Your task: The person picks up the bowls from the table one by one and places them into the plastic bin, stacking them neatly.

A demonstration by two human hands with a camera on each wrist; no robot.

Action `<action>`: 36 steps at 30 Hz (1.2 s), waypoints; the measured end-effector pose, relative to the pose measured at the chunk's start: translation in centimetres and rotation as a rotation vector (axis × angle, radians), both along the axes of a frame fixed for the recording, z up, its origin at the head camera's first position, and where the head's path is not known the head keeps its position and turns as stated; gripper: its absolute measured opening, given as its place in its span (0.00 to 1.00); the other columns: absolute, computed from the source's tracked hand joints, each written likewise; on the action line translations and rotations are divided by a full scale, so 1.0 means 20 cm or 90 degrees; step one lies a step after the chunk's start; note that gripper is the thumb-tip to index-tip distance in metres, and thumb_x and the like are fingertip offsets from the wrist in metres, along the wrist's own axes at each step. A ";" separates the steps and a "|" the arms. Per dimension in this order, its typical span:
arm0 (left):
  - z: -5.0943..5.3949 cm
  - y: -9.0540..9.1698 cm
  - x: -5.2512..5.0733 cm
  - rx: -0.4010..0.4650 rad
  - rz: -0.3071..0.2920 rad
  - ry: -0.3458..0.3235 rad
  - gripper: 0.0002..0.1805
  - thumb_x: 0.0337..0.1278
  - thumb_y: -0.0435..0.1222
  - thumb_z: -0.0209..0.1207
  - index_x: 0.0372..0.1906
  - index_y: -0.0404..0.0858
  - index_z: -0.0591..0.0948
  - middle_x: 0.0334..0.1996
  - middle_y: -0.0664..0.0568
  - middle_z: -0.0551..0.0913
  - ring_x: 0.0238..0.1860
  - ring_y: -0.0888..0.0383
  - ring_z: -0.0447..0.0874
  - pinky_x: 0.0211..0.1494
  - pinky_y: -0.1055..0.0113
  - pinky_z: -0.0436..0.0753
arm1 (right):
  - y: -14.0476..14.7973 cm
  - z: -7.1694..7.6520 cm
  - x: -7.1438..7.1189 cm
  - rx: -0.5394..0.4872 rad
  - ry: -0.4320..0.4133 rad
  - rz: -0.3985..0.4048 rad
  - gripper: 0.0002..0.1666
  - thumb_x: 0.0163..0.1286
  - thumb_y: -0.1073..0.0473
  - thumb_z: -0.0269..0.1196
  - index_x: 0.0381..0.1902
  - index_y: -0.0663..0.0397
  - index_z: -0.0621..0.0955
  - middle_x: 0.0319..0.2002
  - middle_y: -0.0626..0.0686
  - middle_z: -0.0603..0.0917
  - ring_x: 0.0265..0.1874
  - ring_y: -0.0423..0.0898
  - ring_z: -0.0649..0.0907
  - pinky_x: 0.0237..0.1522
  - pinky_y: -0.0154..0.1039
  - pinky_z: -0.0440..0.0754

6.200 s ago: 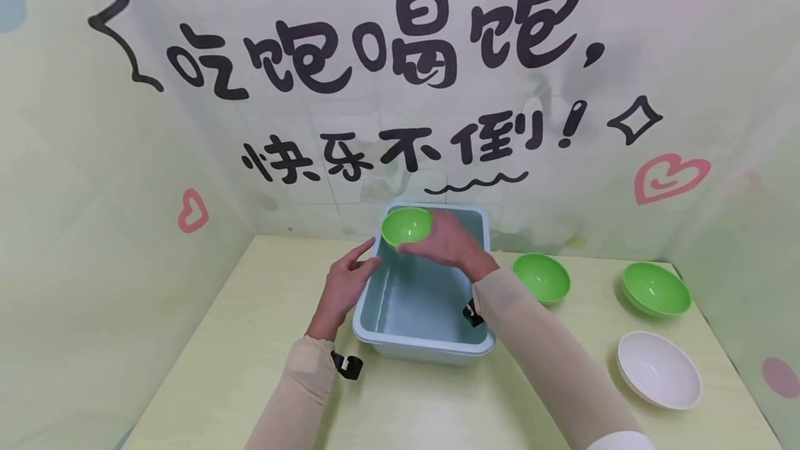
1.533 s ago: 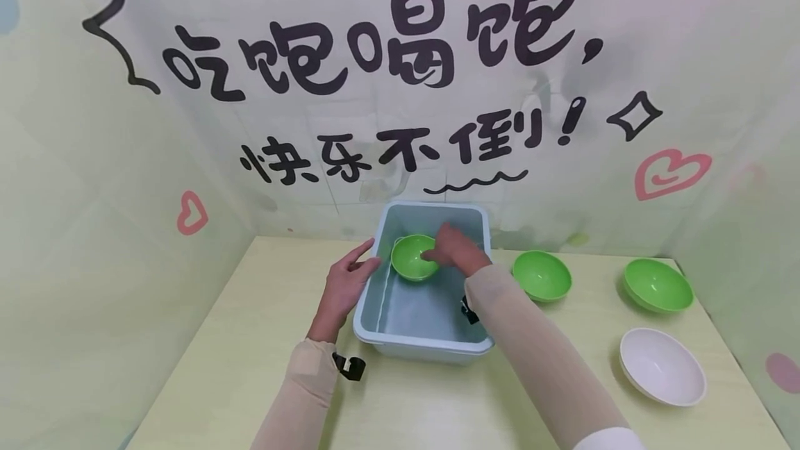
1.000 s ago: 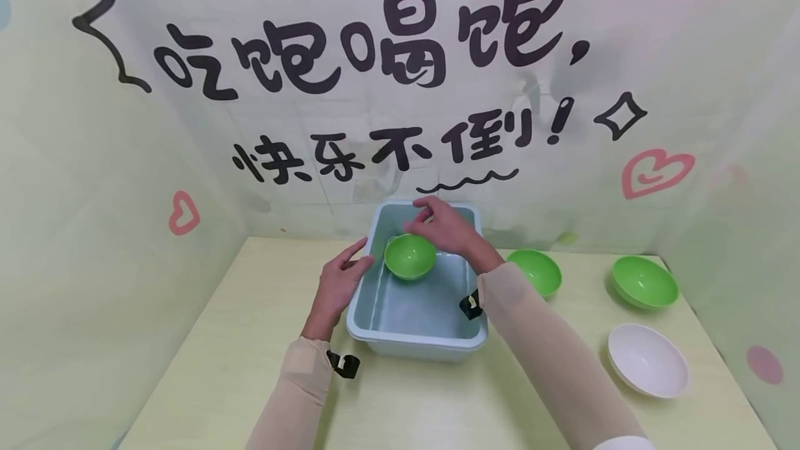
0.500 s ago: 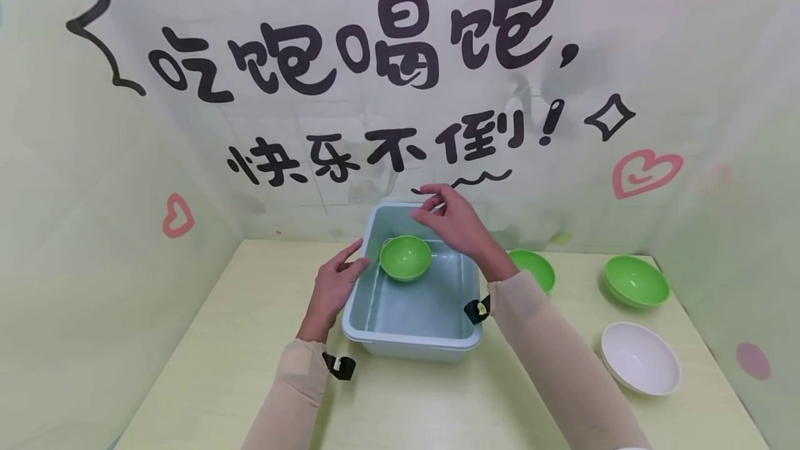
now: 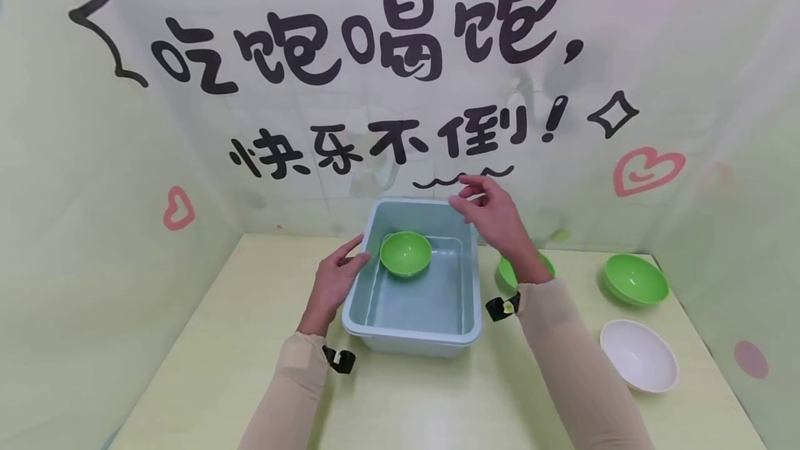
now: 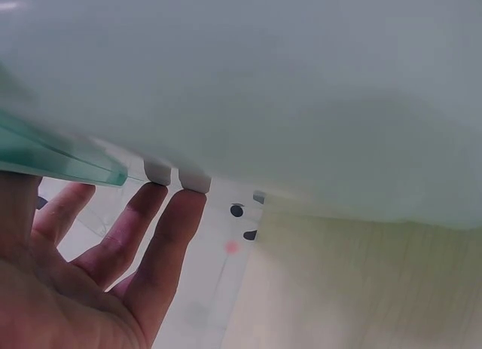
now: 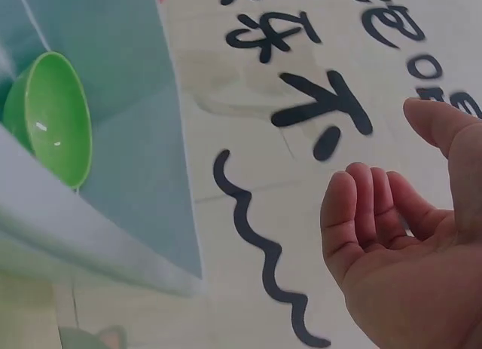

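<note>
A light-blue plastic tub [image 5: 409,340] stands in the middle of the table. Inside, toward its back left, a green bowl [image 5: 406,254] sits upright; the right wrist view also catches this green bowl [image 7: 59,127]. My left hand [image 5: 334,280] lies along the tub's left side, its extended fingertips [image 6: 184,206] against the outer wall. Above the tub's back right corner hovers my right hand [image 5: 496,217], loosely bent and holding nothing. Behind my right wrist, a second green bowl [image 5: 507,273] is partly hidden.
Farther right on the table are another green bowl [image 5: 636,280] and a white bowl [image 5: 639,356], whose edge my right sleeve partly covers. A printed backdrop [image 5: 281,200] rises right behind the tub and along both sides of the table.
The right hand lowered the green bowl into the tub, let go of it, then rose and moved right, out of the tub. The left hand has stayed at the tub's left side.
</note>
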State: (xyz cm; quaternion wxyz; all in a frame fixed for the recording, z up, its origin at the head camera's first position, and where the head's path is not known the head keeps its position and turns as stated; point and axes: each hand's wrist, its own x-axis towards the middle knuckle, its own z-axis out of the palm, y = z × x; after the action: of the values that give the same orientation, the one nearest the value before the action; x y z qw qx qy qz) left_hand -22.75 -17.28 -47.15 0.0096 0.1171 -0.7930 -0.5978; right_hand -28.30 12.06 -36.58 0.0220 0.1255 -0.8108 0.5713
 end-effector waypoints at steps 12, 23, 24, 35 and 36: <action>0.00 -0.02 -0.02 -0.007 -0.003 -0.011 0.28 0.68 0.52 0.61 0.72 0.62 0.74 0.61 0.39 0.84 0.56 0.39 0.86 0.53 0.52 0.88 | 0.20 -0.06 0.00 0.042 -0.010 -0.072 0.35 0.72 0.44 0.65 0.70 0.51 0.72 0.53 0.55 0.78 0.46 0.48 0.81 0.44 0.31 0.81; -0.01 -0.01 -0.05 0.002 -0.014 -0.015 0.28 0.69 0.52 0.60 0.73 0.62 0.73 0.62 0.39 0.83 0.58 0.36 0.84 0.58 0.46 0.86 | 0.31 -0.21 0.04 0.116 -0.058 -0.086 0.40 0.72 0.42 0.64 0.73 0.56 0.68 0.62 0.63 0.75 0.59 0.58 0.77 0.61 0.52 0.79; -0.01 -0.01 -0.06 0.003 -0.016 -0.016 0.29 0.69 0.52 0.60 0.73 0.62 0.72 0.62 0.38 0.82 0.58 0.36 0.84 0.58 0.46 0.86 | 0.32 -0.23 0.04 0.120 -0.058 -0.085 0.40 0.72 0.42 0.64 0.73 0.57 0.68 0.62 0.64 0.75 0.60 0.58 0.77 0.62 0.53 0.79; 0.01 -0.02 -0.08 0.002 -0.024 -0.023 0.29 0.69 0.52 0.60 0.73 0.61 0.72 0.62 0.39 0.82 0.57 0.37 0.85 0.57 0.46 0.86 | 0.39 -0.38 0.07 0.160 -0.047 -0.074 0.43 0.71 0.47 0.66 0.73 0.66 0.66 0.70 0.68 0.70 0.69 0.65 0.71 0.73 0.59 0.69; 0.01 -0.02 -0.08 0.005 -0.024 -0.024 0.29 0.69 0.51 0.60 0.73 0.61 0.73 0.62 0.38 0.82 0.57 0.37 0.85 0.57 0.46 0.86 | 0.39 -0.39 0.07 0.170 -0.044 -0.075 0.43 0.71 0.47 0.66 0.73 0.67 0.66 0.70 0.68 0.70 0.69 0.66 0.71 0.73 0.60 0.69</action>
State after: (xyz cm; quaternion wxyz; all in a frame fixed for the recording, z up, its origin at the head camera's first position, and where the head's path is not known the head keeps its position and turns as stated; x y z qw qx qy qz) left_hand -24.38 -17.74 -46.98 -0.0169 0.1130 -0.7930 -0.5985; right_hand -26.92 19.89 -44.39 0.0107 0.0596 -0.8860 0.4597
